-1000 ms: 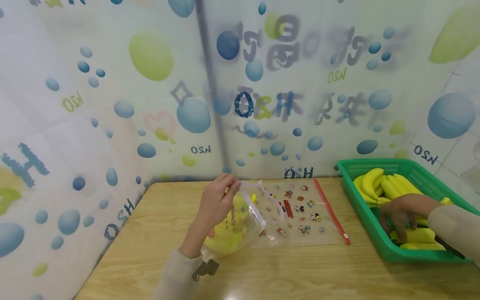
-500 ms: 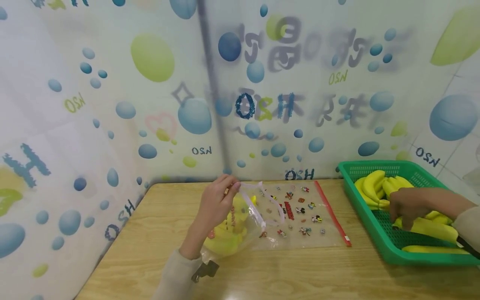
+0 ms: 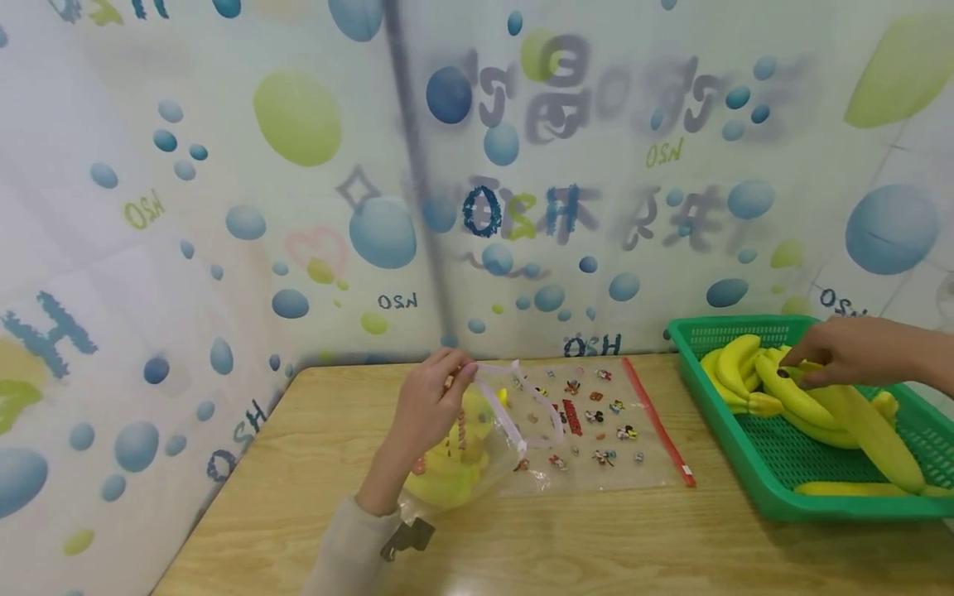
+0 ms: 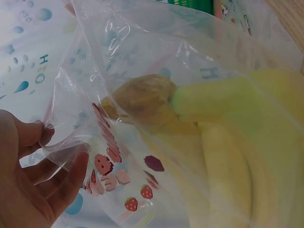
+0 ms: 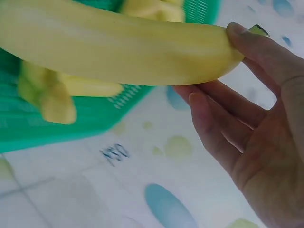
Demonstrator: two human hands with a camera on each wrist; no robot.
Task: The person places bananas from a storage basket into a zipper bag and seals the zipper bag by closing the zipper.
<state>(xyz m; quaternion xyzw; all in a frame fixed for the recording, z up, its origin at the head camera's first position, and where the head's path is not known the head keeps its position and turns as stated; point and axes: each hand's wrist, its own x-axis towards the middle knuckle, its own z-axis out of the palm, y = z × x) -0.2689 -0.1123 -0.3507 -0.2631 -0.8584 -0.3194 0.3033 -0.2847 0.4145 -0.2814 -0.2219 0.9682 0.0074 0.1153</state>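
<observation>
My left hand (image 3: 428, 397) pinches the mouth of a clear zip bag (image 3: 509, 418) with a pale purple strip. Bananas (image 4: 225, 166) lie inside this bag, seen through the printed plastic in the left wrist view. At the right, my right hand (image 3: 868, 349) holds a banana (image 3: 879, 439) by its dark-tipped end, tilted above the green basket (image 3: 745, 472). In the right wrist view, the thumb presses on top of the held banana (image 5: 123, 45) with fingers beneath it. More bananas (image 3: 734, 368) lie in the basket, one along its near side.
Flat on the wooden table (image 3: 566, 546) lies another clear bag (image 3: 626, 472) with cartoon prints and a red zip strip (image 3: 659, 422), between the held bag and the basket. A patterned curtain (image 3: 522, 273) hangs behind the table.
My right hand has lifted one end of a banana from the basket and moved up and back, tilting the banana. My left hand has stayed at the bag's mouth.
</observation>
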